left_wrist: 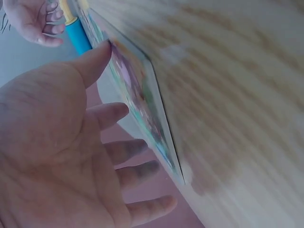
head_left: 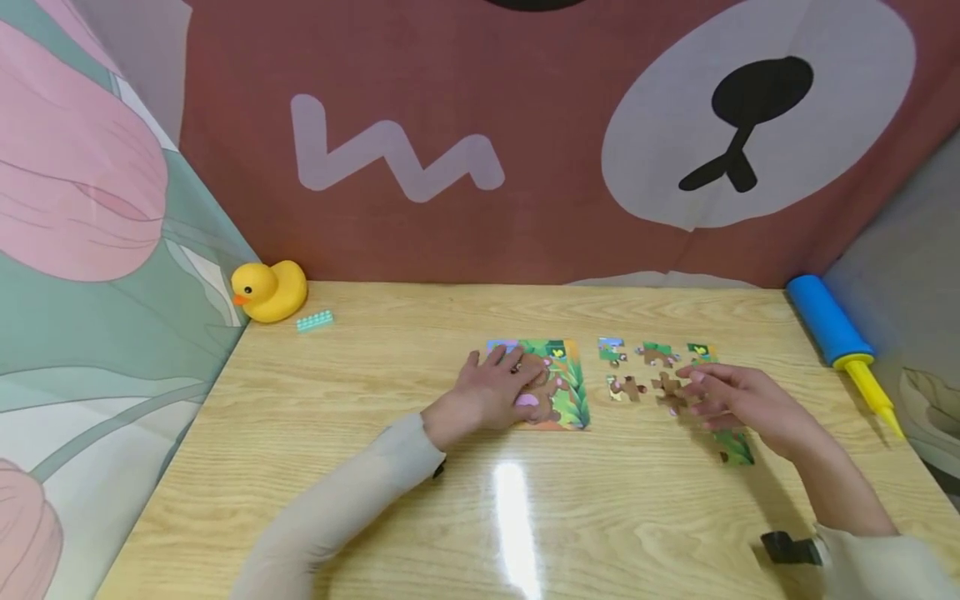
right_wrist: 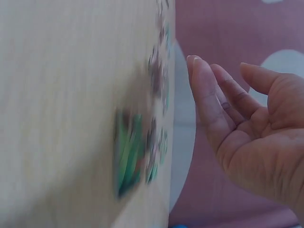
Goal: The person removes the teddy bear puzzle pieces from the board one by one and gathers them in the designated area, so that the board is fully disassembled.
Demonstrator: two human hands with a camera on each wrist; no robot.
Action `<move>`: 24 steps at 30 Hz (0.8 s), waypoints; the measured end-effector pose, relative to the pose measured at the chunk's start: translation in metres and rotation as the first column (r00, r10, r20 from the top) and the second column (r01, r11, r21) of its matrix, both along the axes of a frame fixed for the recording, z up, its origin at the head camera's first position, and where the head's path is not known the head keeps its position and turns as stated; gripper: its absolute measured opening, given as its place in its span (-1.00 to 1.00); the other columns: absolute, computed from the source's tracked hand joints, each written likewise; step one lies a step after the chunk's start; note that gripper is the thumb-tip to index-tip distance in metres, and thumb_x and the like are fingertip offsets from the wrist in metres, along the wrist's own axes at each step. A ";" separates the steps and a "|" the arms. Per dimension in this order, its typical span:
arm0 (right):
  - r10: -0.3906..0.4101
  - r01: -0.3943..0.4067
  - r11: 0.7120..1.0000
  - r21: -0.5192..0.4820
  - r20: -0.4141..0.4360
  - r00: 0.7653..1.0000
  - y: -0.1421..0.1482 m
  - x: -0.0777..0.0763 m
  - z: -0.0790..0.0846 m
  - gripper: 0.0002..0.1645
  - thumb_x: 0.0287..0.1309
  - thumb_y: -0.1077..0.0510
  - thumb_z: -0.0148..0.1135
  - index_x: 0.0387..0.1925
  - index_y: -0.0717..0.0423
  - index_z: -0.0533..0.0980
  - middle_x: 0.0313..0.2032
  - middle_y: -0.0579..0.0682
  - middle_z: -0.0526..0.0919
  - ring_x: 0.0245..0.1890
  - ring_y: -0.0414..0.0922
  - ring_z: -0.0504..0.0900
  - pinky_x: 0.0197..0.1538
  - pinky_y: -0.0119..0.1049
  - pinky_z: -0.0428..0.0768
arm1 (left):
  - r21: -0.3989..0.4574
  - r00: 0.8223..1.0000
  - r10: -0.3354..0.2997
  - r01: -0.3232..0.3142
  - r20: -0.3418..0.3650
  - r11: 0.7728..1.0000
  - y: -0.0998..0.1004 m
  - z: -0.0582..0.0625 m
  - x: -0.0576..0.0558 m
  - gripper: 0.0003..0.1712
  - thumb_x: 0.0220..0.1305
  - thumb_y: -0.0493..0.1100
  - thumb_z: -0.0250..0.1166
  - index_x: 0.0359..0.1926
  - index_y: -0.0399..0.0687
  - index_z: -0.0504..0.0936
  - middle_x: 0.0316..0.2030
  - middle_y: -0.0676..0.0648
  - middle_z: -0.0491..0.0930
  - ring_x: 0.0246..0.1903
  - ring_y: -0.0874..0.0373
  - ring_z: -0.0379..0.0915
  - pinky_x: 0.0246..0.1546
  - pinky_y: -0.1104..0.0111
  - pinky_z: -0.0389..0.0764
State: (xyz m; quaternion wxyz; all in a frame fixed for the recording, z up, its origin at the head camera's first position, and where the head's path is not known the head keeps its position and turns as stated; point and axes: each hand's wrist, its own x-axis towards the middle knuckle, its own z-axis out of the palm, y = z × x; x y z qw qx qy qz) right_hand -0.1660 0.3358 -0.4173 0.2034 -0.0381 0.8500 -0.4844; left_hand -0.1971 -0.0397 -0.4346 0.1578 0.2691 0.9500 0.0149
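Note:
A square picture board [head_left: 573,392] with a brown bear among green leaves lies on the table. My left hand [head_left: 487,398] is over its left part with fingers spread, and the thumb [left_wrist: 97,59] appears to touch its surface in the left wrist view. To the right of the board, several loose jigsaw pieces lie in rough rows, among them a brown piece [head_left: 626,387] and a green corner piece [head_left: 735,447]. Above the right-hand pieces hovers my right hand [head_left: 750,404], fingers loosely bent; it grips nothing in the right wrist view. It hides part of the pieces below.
A yellow rubber duck [head_left: 272,292] sits at the table's back left corner, beside a small turquoise toy brick [head_left: 315,321]. Along the right edge lies a blue and yellow pump [head_left: 832,321]. Printed cloth [head_left: 450,242] stands behind the wooden table [head_left: 375,517].

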 end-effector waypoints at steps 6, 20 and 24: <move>0.052 -0.051 0.998 -0.041 0.030 0.998 -0.034 -0.015 -0.001 -0.29 0.56 -0.12 -0.04 0.43 0.35 0.29 0.19 0.39 0.54 -0.11 -0.06 0.76 -0.11 -0.16 0.76 | -0.023 0.998 0.045 -0.044 0.051 0.999 -0.012 0.002 -0.003 -0.07 0.36 0.48 0.07 0.61 0.47 -0.06 0.65 0.01 -0.20 0.63 -0.05 -0.28 0.54 -0.21 -0.07; 0.157 -0.151 0.978 -0.141 0.032 0.987 -0.103 -0.036 -0.012 -0.50 0.57 0.12 -0.03 0.30 0.42 0.42 0.04 0.35 0.67 -0.05 -0.07 0.73 0.02 -0.21 0.73 | -0.002 0.988 0.057 -0.058 0.146 0.998 -0.029 0.003 -0.009 -0.04 0.38 0.42 0.12 0.62 0.48 -0.16 0.65 -0.01 -0.32 0.64 -0.04 -0.41 0.59 -0.11 -0.21; 0.189 -0.173 0.970 -0.172 0.084 0.978 -0.113 -0.039 -0.018 -0.45 0.58 0.08 -0.06 0.36 0.41 0.36 0.13 0.38 0.62 0.03 0.02 0.71 0.08 -0.21 0.71 | 0.014 0.986 0.046 -0.049 0.158 0.999 -0.032 0.003 -0.010 -0.04 0.39 0.40 0.11 0.62 0.48 -0.17 0.65 -0.01 -0.32 0.64 -0.04 -0.41 0.58 -0.14 -0.21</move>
